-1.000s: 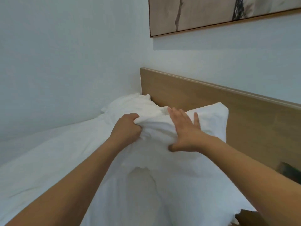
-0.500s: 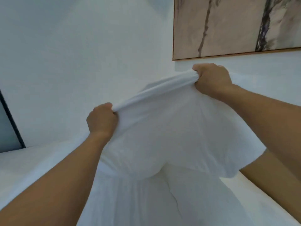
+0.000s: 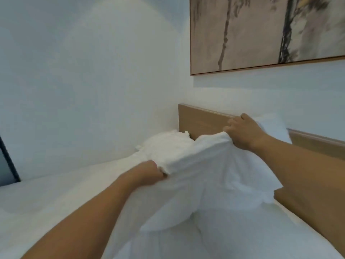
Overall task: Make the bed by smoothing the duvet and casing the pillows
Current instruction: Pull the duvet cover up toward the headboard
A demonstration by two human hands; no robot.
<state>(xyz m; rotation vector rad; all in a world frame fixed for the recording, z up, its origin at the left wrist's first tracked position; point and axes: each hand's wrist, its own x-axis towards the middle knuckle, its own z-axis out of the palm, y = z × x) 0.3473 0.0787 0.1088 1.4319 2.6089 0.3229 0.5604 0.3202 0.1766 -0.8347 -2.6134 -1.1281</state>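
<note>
With the left hand and right hand each bunching the pillowcase edge in curled fingers, the person is likely shaking the pillow down and should be keeping both grips level.

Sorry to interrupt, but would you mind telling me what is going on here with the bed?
A person is casing a pillow at the head of the bed. The left hand and the right hand each grip the edge of the white pillowcase, held up in front of the wooden headboard, with the pillow's bulk hanging below. A second pillow lies in the corner on the white duvet. A framed picture hangs above.
</note>
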